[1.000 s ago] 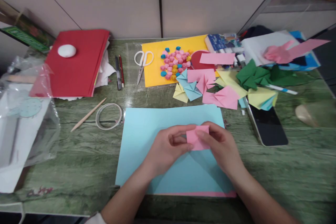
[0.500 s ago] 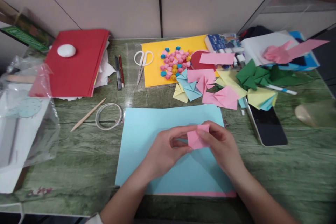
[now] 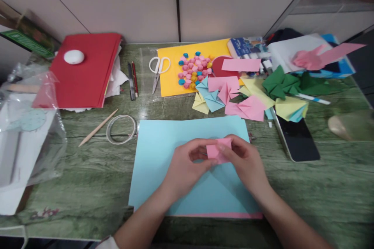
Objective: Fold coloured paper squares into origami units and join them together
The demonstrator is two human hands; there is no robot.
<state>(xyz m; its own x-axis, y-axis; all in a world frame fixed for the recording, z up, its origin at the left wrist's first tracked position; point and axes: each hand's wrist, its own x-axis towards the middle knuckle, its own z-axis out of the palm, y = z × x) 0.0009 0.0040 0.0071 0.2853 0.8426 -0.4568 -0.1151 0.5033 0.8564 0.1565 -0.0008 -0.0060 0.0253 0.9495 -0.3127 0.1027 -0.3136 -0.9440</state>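
Pink square (image 3: 212, 152) matt paper, phone screen (image 3: 300, 139) glossy

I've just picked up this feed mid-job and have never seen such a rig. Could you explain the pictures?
There is no robot here: one camera on a person's head looks forward and down at that person's bare left hand and right hand. Both hold a small piece of pink paper in their fingers, above a light blue sheet on the table. Behind it lie scissors, folded papers and small coloured pieces. A phone is on the right; a roll of tape and a wooden stick are on the left.
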